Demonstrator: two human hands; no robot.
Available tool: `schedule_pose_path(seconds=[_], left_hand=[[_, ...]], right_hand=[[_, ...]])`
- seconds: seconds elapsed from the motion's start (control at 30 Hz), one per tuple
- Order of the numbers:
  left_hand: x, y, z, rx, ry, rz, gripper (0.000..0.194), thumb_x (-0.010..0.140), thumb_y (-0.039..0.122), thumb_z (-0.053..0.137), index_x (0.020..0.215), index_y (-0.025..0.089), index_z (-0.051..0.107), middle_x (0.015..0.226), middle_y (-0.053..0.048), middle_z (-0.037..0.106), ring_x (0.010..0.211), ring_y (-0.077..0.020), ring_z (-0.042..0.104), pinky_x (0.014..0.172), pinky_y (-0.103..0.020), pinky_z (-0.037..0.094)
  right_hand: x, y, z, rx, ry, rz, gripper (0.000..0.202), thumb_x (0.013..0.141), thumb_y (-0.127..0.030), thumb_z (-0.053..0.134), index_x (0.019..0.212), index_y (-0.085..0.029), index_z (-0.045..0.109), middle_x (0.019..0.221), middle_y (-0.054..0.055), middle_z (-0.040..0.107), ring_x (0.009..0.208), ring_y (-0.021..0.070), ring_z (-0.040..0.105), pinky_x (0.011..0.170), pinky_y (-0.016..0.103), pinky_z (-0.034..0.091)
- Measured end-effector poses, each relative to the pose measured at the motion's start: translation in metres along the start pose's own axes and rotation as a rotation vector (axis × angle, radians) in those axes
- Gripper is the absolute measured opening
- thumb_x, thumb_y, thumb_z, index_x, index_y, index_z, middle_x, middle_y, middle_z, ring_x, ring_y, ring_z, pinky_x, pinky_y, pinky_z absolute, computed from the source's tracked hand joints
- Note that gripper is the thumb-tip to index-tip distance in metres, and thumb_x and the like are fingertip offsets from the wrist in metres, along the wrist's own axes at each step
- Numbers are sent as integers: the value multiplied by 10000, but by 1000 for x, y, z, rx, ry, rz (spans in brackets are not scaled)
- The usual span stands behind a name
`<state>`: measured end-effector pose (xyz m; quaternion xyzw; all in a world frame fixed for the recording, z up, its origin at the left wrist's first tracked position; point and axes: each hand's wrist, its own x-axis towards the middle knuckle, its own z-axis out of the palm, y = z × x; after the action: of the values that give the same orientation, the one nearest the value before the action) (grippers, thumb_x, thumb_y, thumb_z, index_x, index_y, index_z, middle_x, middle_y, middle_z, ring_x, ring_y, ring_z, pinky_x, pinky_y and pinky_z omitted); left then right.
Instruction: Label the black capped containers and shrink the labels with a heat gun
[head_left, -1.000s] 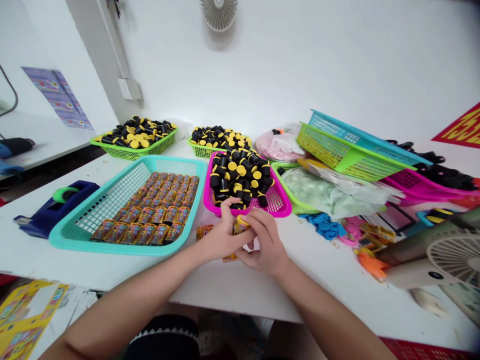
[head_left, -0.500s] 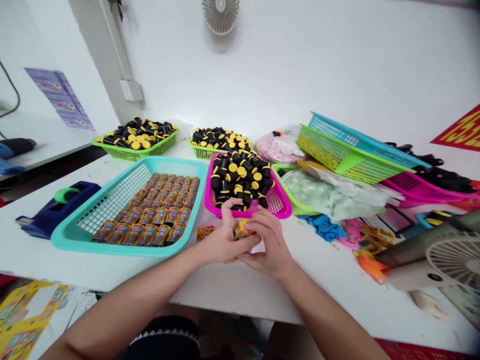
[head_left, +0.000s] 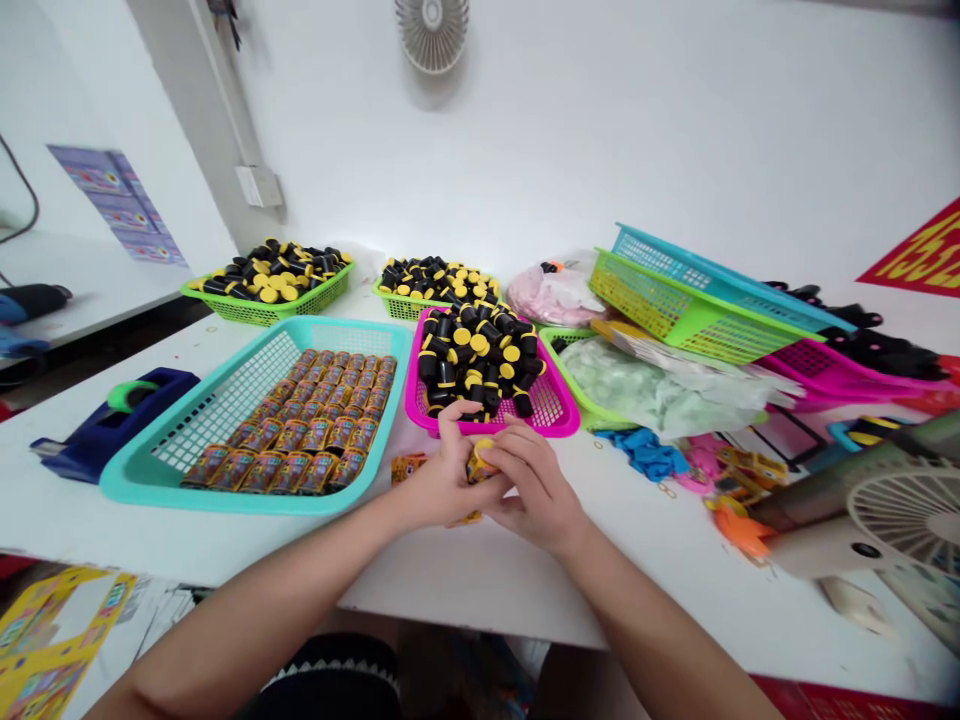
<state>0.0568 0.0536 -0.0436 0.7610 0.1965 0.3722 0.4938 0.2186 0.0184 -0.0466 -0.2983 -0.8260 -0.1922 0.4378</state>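
Between my two hands, above the white table's front part, is a small yellow-capped cylinder point(head_left: 481, 461) with a colourful label. My left hand point(head_left: 442, 483) grips it from the left, its index finger raised. My right hand point(head_left: 536, 490) wraps its fingers round the cylinder's right side. Orange printed labels point(head_left: 407, 467) lie on the table, partly hidden by my left hand. Just beyond my hands, a magenta basket point(head_left: 566, 415) holds black cylinders with yellow caps. To the left, a turquoise basket point(head_left: 217, 503) bears rows of labelled cylinders.
A blue tape dispenser point(head_left: 112, 425) stands at the left. Two green baskets point(head_left: 319, 295) of black and yellow cylinders are at the back. Stacked baskets point(head_left: 675, 300), a bag of green pieces point(head_left: 637, 390) and a beige fan point(head_left: 900, 520) occupy the right.
My fingers have shifted slightly round the cylinder, and its yellow cap now shows more clearly. The camera view has moved a little.
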Motion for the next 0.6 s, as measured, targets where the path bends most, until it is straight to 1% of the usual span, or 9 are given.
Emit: schedule_pose_path(seconds=[0.1, 0.2, 0.27, 0.33, 0.4, 0.47, 0.5, 0.53, 0.6], left_hand=[[1, -1, -2, -166, -128, -26, 593, 848, 231, 580, 1262, 229, 156, 711, 89, 473, 528, -68, 489, 542, -207, 408], [5, 0, -2, -194, -210, 8, 652, 829, 237, 612, 1283, 231, 144, 709, 89, 485, 529, -70, 505, 559, -217, 433], [6, 7, -1, -71, -141, 38, 678, 796, 255, 654, 1278, 222, 178, 862, 11, 557, 721, -120, 596, 655, -255, 480], [3, 22, -1, 108, 23, 44, 580, 784, 298, 668, 1228, 199, 306, 1037, -69, 575, 909, -168, 603, 755, -290, 493], [-8, 43, -5, 283, 193, 11, 441, 798, 341, 652, 1151, 186, 439, 1092, -84, 587, 952, -179, 592, 803, -297, 485], [-24, 66, -21, 442, 264, -31, 295, 819, 349, 622, 1057, 194, 544, 1009, -51, 632, 897, -168, 601, 802, -283, 474], [-33, 75, -35, 518, 268, -62, 238, 826, 341, 609, 1014, 199, 577, 961, -35, 647, 865, -162, 605, 793, -275, 468], [-42, 83, -53, 605, 267, -99, 180, 824, 337, 601, 944, 203, 607, 899, -20, 659, 828, -160, 607, 770, -269, 464], [-56, 91, -98, 756, 298, -242, 163, 819, 321, 576, 917, 201, 628, 855, -10, 672, 777, -161, 612, 725, -260, 458]], right_hand=[[-2, 0, -4, 49, 0, -27, 418, 824, -183, 626, 1217, -103, 506, 1072, 159, 599, 1087, 265, 584, 912, 469, 555], [-2, 1, -5, 29, 13, -58, 455, 819, -155, 628, 1252, -104, 499, 1111, 171, 597, 1088, 262, 596, 887, 426, 576], [-1, 4, -4, 14, 39, -77, 505, 801, -147, 647, 1280, -115, 492, 1122, 169, 597, 1090, 269, 601, 862, 412, 589], [2, 7, -2, 32, 65, -83, 570, 783, -151, 669, 1317, -147, 472, 1114, 151, 595, 1092, 275, 598, 861, 432, 586], [4, 12, -3, 51, 104, -72, 684, 749, -206, 720, 1364, -201, 421, 1124, 133, 577, 1099, 292, 584, 890, 497, 557], [4, 20, -5, 21, 113, -18, 706, 747, -287, 726, 1373, -249, 401, 1177, 133, 545, 1123, 315, 557, 918, 561, 510], [3, 26, -7, -25, 103, 42, 634, 773, -311, 693, 1348, -256, 432, 1200, 136, 533, 1134, 321, 543, 931, 575, 487], [2, 33, -8, -89, 90, 125, 532, 806, -320, 647, 1306, -248, 480, 1213, 142, 527, 1143, 324, 532, 945, 575, 468], [-3, 50, -7, -228, 56, 323, 380, 850, -328, 563, 1207, -199, 571, 1201, 157, 530, 1137, 320, 526, 964, 551, 450]])
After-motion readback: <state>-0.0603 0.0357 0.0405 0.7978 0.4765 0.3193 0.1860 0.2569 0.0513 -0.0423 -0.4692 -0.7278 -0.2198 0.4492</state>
